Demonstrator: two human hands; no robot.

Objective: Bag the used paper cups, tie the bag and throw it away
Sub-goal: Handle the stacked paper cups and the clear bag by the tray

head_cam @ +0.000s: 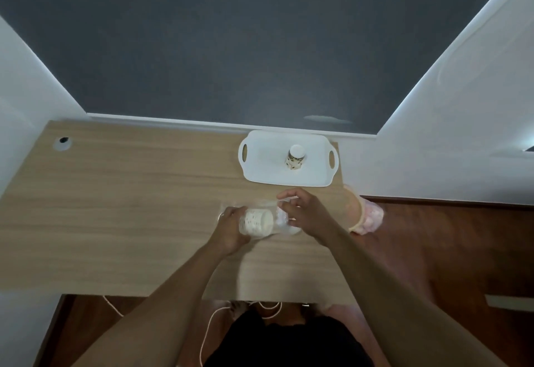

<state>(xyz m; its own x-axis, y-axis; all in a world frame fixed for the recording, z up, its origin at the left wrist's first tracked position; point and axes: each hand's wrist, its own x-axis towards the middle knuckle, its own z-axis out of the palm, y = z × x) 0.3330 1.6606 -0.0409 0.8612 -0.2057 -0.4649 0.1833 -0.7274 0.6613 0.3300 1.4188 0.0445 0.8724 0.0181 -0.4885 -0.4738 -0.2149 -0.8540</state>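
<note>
A pale paper cup (258,221) lies on its side on the wooden table (121,210), inside or at the mouth of a clear plastic bag (281,217). My left hand (231,228) grips the cup's base end. My right hand (307,212) pinches the bag's edge just right of the cup. A second paper cup (295,158), with a patterned side, stands upside down on a white handled tray (260,161) at the table's far right.
A bin with a pink liner (365,213) stands on the floor against the table's right edge. A cable hole (63,141) is at the table's far left. A grey wall runs behind the table, and white cords hang below its front edge.
</note>
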